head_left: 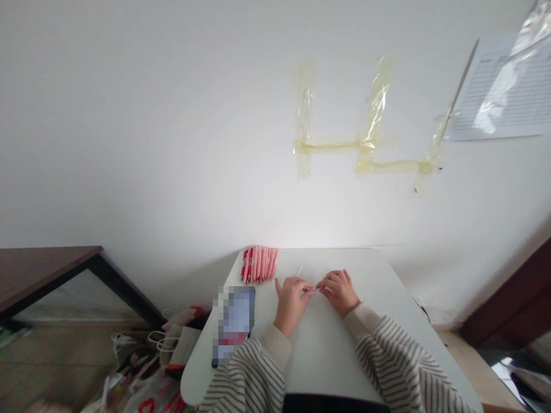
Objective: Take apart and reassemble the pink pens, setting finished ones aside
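My left hand (293,299) and my right hand (341,291) meet over the middle of a white table (379,287), fingers pinched together on a small thin pale piece (314,291) between them. A thin white stick (300,271) lies on the table just beyond my left hand. A row of several pink and red pens (259,264) lies at the table's far left edge, a short way from my left hand. Both sleeves are striped.
A phone (235,324) lies on the table's left side near my left forearm. Bags (172,344) sit on the floor to the left. A dark wooden table (47,275) stands at left, dark furniture (512,304) at right. A white wall is just behind.
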`<state>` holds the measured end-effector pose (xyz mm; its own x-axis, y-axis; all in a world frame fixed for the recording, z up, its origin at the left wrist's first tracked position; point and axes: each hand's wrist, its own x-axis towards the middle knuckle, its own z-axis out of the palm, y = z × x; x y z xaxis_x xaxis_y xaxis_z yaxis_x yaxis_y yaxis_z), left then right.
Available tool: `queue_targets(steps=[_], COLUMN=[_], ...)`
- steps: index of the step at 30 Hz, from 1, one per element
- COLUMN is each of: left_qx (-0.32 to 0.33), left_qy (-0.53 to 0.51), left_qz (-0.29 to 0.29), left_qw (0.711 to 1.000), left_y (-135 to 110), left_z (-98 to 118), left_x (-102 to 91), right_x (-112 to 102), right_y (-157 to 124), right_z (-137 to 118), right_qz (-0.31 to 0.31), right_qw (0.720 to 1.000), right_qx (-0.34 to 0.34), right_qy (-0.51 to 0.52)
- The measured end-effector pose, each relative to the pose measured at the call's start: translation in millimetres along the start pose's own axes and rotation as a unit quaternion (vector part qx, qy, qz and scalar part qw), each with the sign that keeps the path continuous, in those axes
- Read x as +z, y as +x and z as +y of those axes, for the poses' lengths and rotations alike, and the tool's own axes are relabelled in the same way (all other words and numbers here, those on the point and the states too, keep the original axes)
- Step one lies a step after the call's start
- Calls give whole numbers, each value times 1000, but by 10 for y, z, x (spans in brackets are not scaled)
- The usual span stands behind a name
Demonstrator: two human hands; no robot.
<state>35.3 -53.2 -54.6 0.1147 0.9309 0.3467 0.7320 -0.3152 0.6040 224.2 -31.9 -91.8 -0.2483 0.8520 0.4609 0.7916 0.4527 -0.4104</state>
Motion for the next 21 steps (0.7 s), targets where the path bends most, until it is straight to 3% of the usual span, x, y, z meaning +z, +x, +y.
queue_targets(steps=[21], left_qx=[-16], left_qy=[20], left_qz=[2], left_qw=[1000], left_y=[12], left_z=[3], left_x=[-40], right_x=[-22], right_y=[2], right_z=[-5], right_qz=[16], right_qw=[1000], right_qx=[3], right_qy=[0])
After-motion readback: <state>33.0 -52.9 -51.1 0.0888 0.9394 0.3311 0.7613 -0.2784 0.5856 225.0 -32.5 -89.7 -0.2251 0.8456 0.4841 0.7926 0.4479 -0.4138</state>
